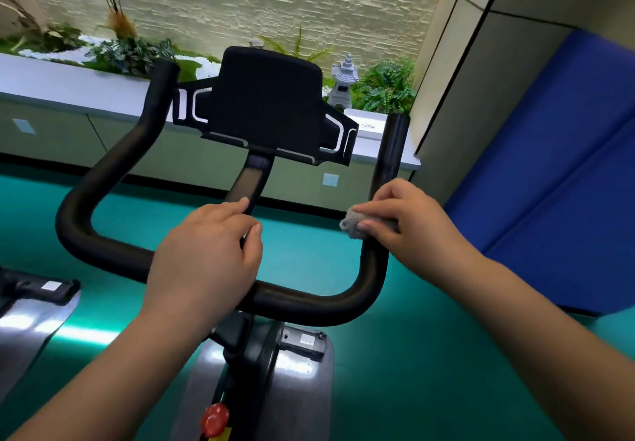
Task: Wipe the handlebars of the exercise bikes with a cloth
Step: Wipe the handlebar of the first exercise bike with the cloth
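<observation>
Head camera looks down over a black exercise-bike handlebar (302,298) that curves up into 2 horns. At the far left edge, part of a second bike (37,289) shows, black with a white label. The left horn (151,110) rises bare in front of a long white planter ledge (68,79) with ferns and white pebbles. The left hand (206,251) rests on the middle of the bar where the stem meets it, fingers curled over the bar and holding it, the index fingertip reaching toward the console post (252,179). Above the post sits a black console and tablet holder (269,103) with white trim. Low in the middle, a red knob (214,418) stands on the frame above a grey shroud (302,396). A small stone pagoda lantern (343,79) stands on the ledge behind the console. The right hand (409,220) wraps around the lower part of the right horn (393,145), pinching a crumpled grey cloth (354,224) against it; the cloth bulges out to the left of the fingers. Teal flooring (429,354) lies beneath, and blue wall padding (567,165) fills the right side.
</observation>
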A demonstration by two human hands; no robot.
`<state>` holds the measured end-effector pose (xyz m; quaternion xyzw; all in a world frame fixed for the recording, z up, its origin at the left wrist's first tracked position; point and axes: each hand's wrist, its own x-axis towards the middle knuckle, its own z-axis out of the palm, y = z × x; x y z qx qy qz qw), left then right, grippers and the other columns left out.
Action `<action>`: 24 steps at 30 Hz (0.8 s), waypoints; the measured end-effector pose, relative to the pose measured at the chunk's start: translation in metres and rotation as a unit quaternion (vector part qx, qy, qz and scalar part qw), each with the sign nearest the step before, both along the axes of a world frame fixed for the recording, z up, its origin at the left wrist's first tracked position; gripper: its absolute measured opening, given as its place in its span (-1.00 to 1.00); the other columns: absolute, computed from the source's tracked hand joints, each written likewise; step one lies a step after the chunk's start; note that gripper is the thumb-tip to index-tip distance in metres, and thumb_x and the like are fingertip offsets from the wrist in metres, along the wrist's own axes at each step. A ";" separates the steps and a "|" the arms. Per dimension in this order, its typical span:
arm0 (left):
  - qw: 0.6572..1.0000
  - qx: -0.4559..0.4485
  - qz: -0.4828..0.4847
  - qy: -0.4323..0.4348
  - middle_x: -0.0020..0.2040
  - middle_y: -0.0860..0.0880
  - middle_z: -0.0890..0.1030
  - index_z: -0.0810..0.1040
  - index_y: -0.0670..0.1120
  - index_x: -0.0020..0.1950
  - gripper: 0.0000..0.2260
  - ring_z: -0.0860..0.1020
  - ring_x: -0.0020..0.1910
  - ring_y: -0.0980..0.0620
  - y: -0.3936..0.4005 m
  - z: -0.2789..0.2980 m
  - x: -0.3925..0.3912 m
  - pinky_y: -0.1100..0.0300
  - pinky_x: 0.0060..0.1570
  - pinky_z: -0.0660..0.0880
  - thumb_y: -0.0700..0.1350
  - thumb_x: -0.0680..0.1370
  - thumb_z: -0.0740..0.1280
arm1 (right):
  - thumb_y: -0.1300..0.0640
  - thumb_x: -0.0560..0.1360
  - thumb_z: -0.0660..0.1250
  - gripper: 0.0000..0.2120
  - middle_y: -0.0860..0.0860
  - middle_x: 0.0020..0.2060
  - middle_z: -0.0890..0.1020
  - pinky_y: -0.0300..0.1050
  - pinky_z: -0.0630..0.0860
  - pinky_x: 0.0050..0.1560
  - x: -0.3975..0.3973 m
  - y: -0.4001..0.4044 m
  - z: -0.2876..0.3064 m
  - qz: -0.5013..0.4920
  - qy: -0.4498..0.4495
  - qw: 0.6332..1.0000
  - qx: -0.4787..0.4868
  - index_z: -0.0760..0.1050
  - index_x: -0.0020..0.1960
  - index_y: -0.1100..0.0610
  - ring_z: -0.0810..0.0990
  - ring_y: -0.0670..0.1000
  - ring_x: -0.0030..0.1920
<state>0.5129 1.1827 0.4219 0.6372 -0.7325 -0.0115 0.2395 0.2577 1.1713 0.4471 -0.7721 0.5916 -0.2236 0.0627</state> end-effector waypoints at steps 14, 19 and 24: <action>0.999 -0.015 -0.014 0.025 0.15 0.08 0.63 0.68 0.03 -0.09 -0.87 0.55 0.13 0.01 -0.003 -0.005 0.005 0.13 -0.12 0.51 -0.07 0.47 0.33 | -0.03 0.47 0.39 -0.86 -0.08 -0.11 0.59 -0.03 0.48 0.06 0.030 -0.041 0.040 0.046 0.288 0.948 0.127 0.68 -0.03 -0.05 0.44 0.00 0.02; 0.999 -0.002 -0.019 0.038 0.19 0.11 0.61 0.68 0.04 -0.04 -0.84 0.53 0.18 0.04 -0.003 -0.005 0.007 0.14 -0.04 0.50 -0.04 0.49 0.31 | -0.09 0.40 0.46 -0.81 -0.07 -0.23 0.65 0.12 0.57 0.02 0.050 -0.036 0.041 0.015 0.314 0.915 0.254 0.68 -0.10 0.02 0.57 0.06 -0.04; 0.999 0.005 -0.024 0.040 0.20 0.11 0.60 0.67 0.06 -0.02 -0.82 0.52 0.20 0.06 -0.004 -0.004 0.009 0.14 -0.01 0.49 -0.03 0.50 0.28 | -0.07 0.42 0.44 -0.83 -0.09 -0.27 0.63 0.17 0.57 0.01 0.055 -0.040 0.045 0.015 0.328 0.906 0.267 0.67 -0.15 0.03 0.57 0.05 -0.05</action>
